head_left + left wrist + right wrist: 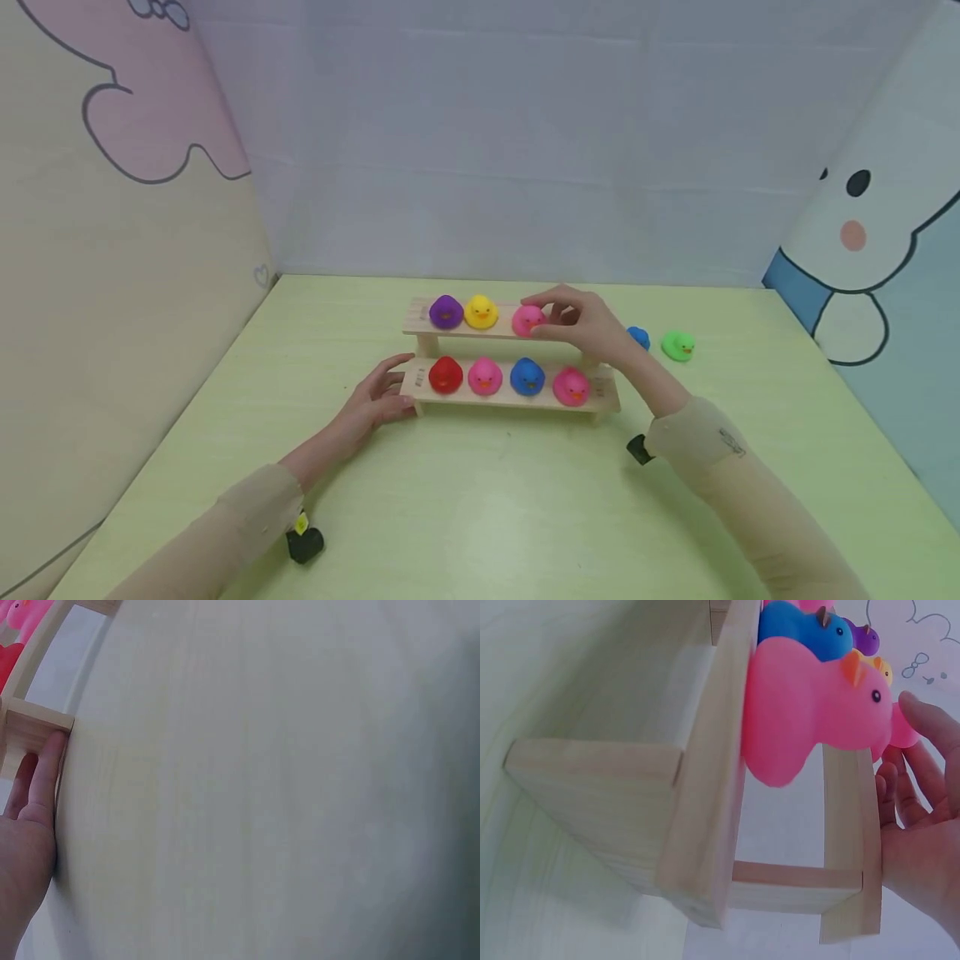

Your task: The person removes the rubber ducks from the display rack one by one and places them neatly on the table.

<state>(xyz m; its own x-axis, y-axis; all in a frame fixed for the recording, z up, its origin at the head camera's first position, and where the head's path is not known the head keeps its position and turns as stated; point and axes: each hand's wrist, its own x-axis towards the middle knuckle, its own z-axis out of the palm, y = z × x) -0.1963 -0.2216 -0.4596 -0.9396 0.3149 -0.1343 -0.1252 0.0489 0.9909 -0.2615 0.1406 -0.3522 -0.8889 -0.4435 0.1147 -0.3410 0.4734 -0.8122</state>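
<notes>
A two-tier wooden rack (495,401) holds rubber ducks. On its upper step sit a purple duck (446,312), a yellow duck (481,312) and, further right, a pink duck (527,318). My right hand (581,321) pinches that pink duck between thumb and fingers, at the upper step's right part. Along the lower step stand a red duck (446,376), a pink duck (485,377), a blue duck (527,377) and a deeper pink duck (810,705). My left hand (372,402) grips the rack's left end, its thumb (48,776) against the support leg.
Right of the rack, a green duck (678,346) lies on the pale table (495,500). A blue duck (639,337) is beside it, partly hidden behind my right forearm. A cloth wall (525,150) rises behind the table, with printed panels at both sides.
</notes>
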